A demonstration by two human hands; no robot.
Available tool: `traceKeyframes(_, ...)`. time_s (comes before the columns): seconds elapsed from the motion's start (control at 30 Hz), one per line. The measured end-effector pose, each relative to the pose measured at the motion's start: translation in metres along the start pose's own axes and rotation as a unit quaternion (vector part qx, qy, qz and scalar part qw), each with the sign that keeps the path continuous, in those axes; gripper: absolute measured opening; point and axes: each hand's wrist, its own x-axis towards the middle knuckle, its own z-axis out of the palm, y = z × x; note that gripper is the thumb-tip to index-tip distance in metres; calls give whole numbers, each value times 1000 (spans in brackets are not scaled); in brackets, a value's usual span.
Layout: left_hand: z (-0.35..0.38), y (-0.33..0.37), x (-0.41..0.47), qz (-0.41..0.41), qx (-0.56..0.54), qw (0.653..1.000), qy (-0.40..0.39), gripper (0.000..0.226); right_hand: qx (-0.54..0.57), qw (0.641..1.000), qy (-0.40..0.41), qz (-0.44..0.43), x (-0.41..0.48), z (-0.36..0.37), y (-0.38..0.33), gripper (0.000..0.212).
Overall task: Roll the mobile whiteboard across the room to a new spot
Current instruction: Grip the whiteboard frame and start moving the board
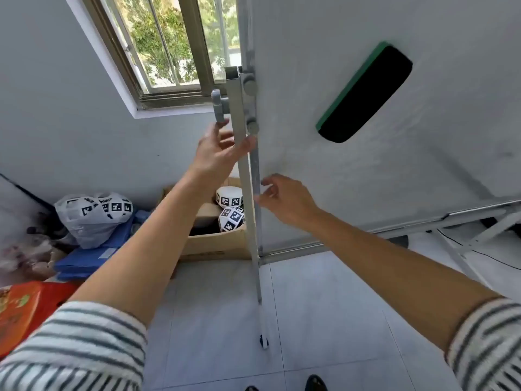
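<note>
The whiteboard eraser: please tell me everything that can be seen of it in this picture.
The whiteboard eraser is a long block with rounded corners. Its broad face, which points at the camera, is black and looks like felt; a thin green layer runs along its upper left long edge. It clings to the white board surface, probably by a magnet, and lies tilted, its right end higher. It sits to the right of the grey side post. Neither hand touches it; both are lower and to the left, at the post.
</note>
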Motion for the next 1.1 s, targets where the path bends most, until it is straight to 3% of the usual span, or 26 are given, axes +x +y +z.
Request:
traceKeyframes(0.1,9,7,10,9,14,1000,1,15,-58,998,11,0,23,10,-20,27)
traceKeyframes(0.2,9,1,9,10,19,1000,4,19,-85,994,57,26,26,19,-30,34)
traceKeyframes(0.5,12,2,-38,24,32,999,24,29,-144,980,128,-49,-23,32,-26,31)
traceKeyframes(0.73,35,9,-112,21,19,998,65,34,-145,977,100,-119,-81,27,-2,34)
traceKeyframes(0.93,62,16,-170,17,-16,994,111,19,-115,976,75,-170,-127,21,14,36)
traceKeyframes(1.1,76,20,-202,23,-7,990,139,28,-107,971,76,-199,-159,23,23,36)
